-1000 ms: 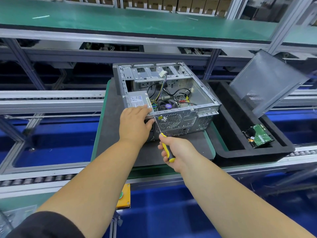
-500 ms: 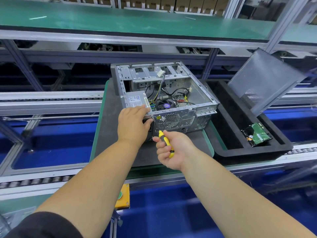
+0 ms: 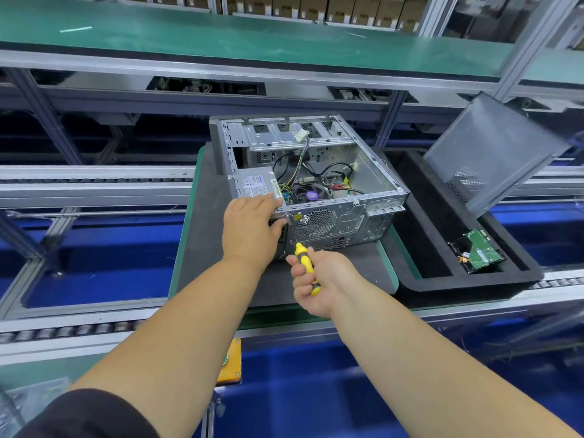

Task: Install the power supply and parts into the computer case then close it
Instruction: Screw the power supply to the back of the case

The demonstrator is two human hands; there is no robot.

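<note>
Grey steel case (image 3: 344, 213), side open and facing up, lies on a dark mat (image 3: 205, 216), with the power supply (image 3: 256, 184) seated in its near-left corner beside the wiring and fan. Left hand (image 3: 249, 226) rests over the near edge of the supply and the case's rear corner, fingers bent around it; right hand (image 3: 319, 279) grips a yellow screwdriver (image 3: 305, 263) whose tip meets the rear panel just beside the left thumb. Side panel (image 3: 493, 153) leans at the tray (image 3: 474, 279) to the right, where a hard drive (image 3: 478, 256) lies.
</note>
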